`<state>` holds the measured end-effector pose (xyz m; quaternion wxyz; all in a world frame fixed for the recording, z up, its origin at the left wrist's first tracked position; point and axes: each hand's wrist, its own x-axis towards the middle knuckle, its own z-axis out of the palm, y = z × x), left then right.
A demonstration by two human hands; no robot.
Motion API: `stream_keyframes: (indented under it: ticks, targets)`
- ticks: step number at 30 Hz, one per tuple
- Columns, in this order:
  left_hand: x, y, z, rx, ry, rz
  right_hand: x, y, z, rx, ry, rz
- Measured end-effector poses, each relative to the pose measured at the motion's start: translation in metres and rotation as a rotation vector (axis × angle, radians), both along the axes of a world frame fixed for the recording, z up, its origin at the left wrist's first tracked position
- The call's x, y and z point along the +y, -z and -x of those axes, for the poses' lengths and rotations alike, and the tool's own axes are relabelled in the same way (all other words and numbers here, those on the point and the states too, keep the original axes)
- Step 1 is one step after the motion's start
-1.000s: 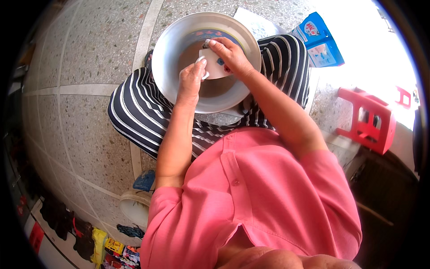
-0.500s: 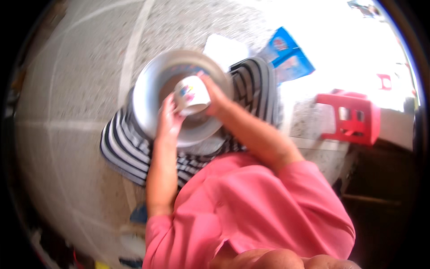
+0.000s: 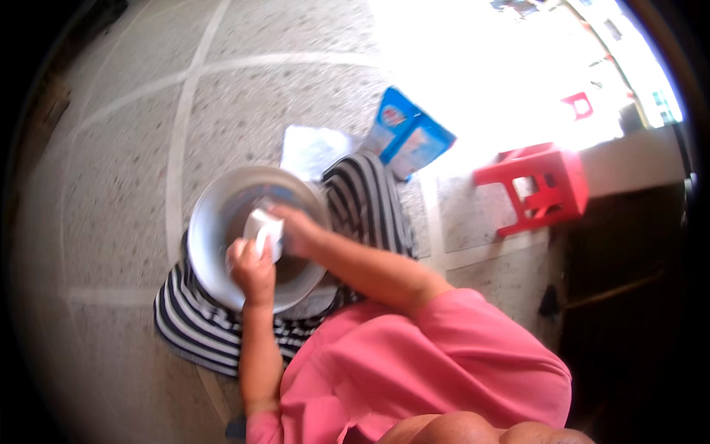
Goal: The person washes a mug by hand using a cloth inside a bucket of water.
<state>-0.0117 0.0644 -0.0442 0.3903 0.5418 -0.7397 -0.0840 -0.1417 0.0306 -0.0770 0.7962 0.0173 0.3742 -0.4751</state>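
Note:
A white mug (image 3: 268,226) is between my two hands, over the pale wash basin (image 3: 201,237). My left hand (image 3: 252,271) is closed on its handle side. My right hand (image 3: 298,231) is around the mug's far right side, its fingers partly hidden and a little blurred. Some cloudy liquid (image 3: 294,268) shows in the bottom of the basin. The basin sits between my legs in black-and-grey striped trousers (image 3: 198,325).
Beyond the basin lie a white flat item (image 3: 314,146) and a blue plastic packet (image 3: 410,135). A red plastic stool (image 3: 551,185) stands at the right, beside a dark recess (image 3: 621,288). Farther off is another red stool (image 3: 578,106). The floor is speckled with pale lines.
The mug has turned and dropped lower into the basin; its flowered side no longer faces up. My left hand has shifted to the handle side. The whole view has swung, too.

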Motion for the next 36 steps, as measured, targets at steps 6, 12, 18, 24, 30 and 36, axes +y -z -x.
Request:
stream_keyframes:
  ticks: [6, 12, 18, 24, 30, 36]
  targets:
    - [-0.008, 0.004, -0.003, 0.139, 0.076, -0.005, 0.008, -0.007, -0.001, 0.090, 0.179, 0.022]
    - [-0.011, 0.013, -0.008, 1.047, -0.052, -0.440, 0.019, -0.034, -0.018, 0.248, 0.144, 0.196]
    - [-0.017, 0.027, -0.017, 1.993, -0.101, -0.968, 0.021, -0.027, -0.003, 0.435, 0.076, 0.310]
    - [-0.017, 0.035, -0.015, 1.672, -0.422, -0.849, 0.031, -0.039, 0.001, 0.833, -0.053, 0.648]
    - [-0.015, 0.036, -0.020, 1.607, -0.521, -0.905, 0.052, -0.046, -0.010, 1.510, -0.279, 1.055]
    - [-0.013, 0.044, -0.018, 1.542, -0.415, -0.782, 0.042, -0.059, -0.008, 1.550, -0.314, 1.081]
